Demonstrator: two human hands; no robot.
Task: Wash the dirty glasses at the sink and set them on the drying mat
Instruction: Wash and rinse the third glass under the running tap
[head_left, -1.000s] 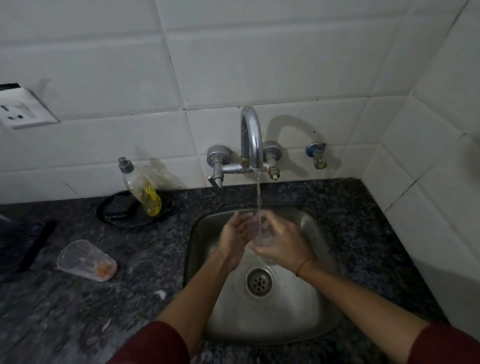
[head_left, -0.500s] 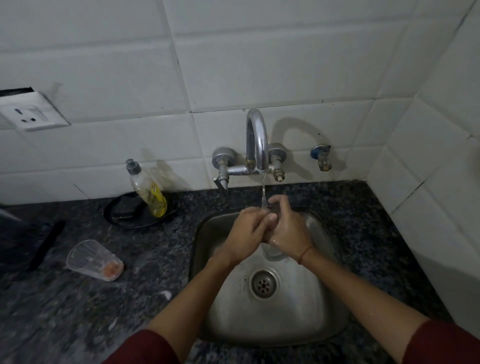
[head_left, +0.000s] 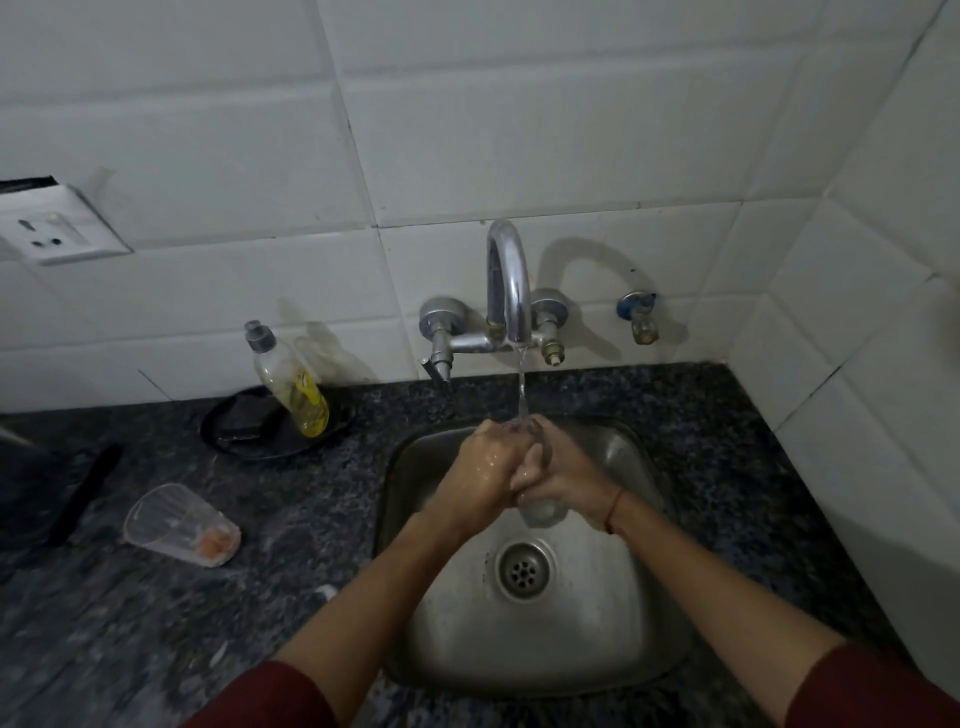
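Glass clasped between both hands' fingers under running water.

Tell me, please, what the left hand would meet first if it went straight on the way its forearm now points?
Probably the right hand, which it already touches around the glass they hold together under the running water. The left hand points up and to the right; beyond lies the sink's back wall, though depth is unclear.
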